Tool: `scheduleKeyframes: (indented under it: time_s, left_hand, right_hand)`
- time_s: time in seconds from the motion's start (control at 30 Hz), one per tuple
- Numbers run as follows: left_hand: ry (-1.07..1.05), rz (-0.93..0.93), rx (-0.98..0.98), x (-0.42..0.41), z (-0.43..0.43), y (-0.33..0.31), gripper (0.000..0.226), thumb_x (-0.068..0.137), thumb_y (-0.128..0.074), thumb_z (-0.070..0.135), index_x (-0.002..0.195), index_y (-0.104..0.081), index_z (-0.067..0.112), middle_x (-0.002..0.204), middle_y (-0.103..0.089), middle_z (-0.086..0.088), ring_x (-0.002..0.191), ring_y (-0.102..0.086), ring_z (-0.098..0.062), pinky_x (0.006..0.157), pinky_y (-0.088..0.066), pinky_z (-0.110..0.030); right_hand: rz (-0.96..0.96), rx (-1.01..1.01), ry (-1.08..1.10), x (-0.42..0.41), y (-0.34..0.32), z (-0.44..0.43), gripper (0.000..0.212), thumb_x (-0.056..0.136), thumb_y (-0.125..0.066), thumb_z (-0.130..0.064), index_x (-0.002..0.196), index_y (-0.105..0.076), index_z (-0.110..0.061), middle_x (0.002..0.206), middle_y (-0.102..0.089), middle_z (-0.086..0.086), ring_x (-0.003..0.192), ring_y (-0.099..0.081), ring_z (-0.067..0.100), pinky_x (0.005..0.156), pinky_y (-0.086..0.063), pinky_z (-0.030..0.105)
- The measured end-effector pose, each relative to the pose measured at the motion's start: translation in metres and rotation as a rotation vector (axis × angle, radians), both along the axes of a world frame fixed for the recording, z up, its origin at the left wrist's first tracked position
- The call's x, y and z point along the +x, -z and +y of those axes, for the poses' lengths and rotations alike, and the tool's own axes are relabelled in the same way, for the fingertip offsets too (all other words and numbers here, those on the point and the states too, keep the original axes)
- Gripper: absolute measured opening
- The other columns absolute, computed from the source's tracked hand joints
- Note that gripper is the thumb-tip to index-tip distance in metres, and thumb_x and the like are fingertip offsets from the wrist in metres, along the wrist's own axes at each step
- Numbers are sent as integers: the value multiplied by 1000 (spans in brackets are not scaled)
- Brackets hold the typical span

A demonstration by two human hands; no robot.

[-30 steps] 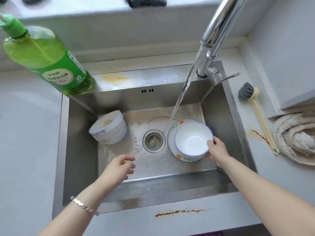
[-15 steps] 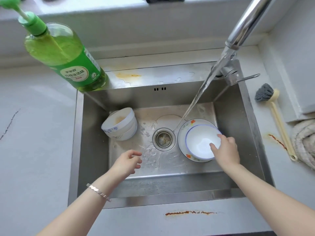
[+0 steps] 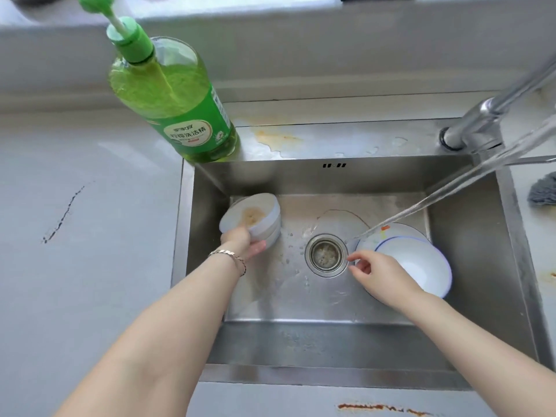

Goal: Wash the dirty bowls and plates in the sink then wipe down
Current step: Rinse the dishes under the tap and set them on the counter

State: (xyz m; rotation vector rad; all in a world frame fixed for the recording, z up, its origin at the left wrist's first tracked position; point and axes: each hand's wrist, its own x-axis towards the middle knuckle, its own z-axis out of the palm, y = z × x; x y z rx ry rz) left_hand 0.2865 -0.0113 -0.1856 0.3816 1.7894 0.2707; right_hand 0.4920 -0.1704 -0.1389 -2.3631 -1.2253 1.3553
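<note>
The green detergent bottle, standing behind and to the left of the drain, carries an oval label with Chinese characters we read as 柠檬洗洁精; the finer print beside it is too small for us to make out. Left of the drain, our left hand, a bracelet at its wrist, grips the stacked bowls, its fingers curled under their near side; the top bowl holds a brownish smear. Right of the drain, a blue-rimmed bowl sits on a plate with orange marks on its rim. Our right hand covers the plate's near-left edge, fingers loosely bent, and we cannot tell whether they pinch the rim or only touch it. The faucet, behind and right of the drain, is cut off by the frame, as is a grey brush head. Its water stream lands at the plate's edge nearest the drain. The stainless sink is wet and stained, set in a pale grey counter with a dark crack far left of the drain and a rusty streak in front of it.
</note>
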Motion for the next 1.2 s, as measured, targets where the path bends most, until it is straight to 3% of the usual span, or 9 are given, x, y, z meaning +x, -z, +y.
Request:
scheduleKeyframes:
  time_s: [0.17,0.33,0.47,0.57,0.73,0.83,1.0,1.1,1.2]
  left_hand:
    - [-47,27,116,-5,-7,-12,44,92,-34,6,135,-31,7,106,-60,-16,42,-65,-21,66,-58,-37]
    - [262,23,411,-6,-32,-70,46,91,-38,0,135,-33,13,121,-50,-10,74,-68,-32,51,-57,-26]
    - [521,-128,438,12,-58,-122,48,90,-37,-3,126,-39,29,84,-65,-12,63,-69,-29,56,-58,-31]
    - [635,-236,437,39,-77,-140,46,91,-39,-1,121,-40,35,72,-66,-10,58,-68,-20,61,-59,-30]
    - [383,-531,354,96,-105,-136,41,96,-45,19,130,-36,40,115,-59,6,88,-63,-18,60,-55,-27]
    - [218,-563,333,122,-117,-131,39,97,-45,29,134,-35,35,129,-54,-1,93,-61,-20,50,-50,-25]
    - [265,-472,425,129,-119,-133,37,97,-35,44,133,-38,34,123,-58,-4,100,-62,-25,59,-53,-29]
    - [322,-389,533,129,-116,-135,37,97,-36,45,131,-42,34,127,-57,0,115,-57,-25,92,-49,-46]
    - [303,-331,615,122,-108,-143,32,98,-38,36,128,-47,28,126,-57,-1,113,-56,-22,95,-48,-40]
  right_hand:
    - [32,-22,14,5,-4,-3,21,91,-51,-21,109,-62,-23,77,-57,-11,74,-52,9,75,-43,26]
    - [180,118,202,-6,-22,9,25,91,-55,-24,116,-60,-20,88,-60,-6,76,-56,5,79,-45,18]
    - [733,149,514,-6,-54,17,38,93,-52,-26,127,-37,-34,106,-63,2,89,-66,20,74,-57,26]
    - [768,218,596,13,-72,3,42,95,-49,-15,131,-39,-36,110,-63,-2,87,-68,21,63,-58,27]
    - [743,327,747,42,-81,-27,48,95,-41,-2,134,-40,-30,106,-63,-3,78,-69,18,61,-58,29]
    - [583,339,602,54,-84,-36,50,96,-43,-9,141,-30,-27,126,-56,1,91,-65,14,77,-57,30]
    - [-440,650,-237,66,-84,-37,51,89,-37,-32,126,-52,0,134,-49,19,125,-41,28,109,-17,31]
    - [-344,448,-620,48,-95,-28,79,79,-8,-55,130,-52,-12,132,-55,7,126,-45,22,112,-8,28]
    - [-87,438,-710,42,-102,-29,81,74,-24,-68,138,-42,-22,140,-48,-5,127,-41,9,105,-29,22]
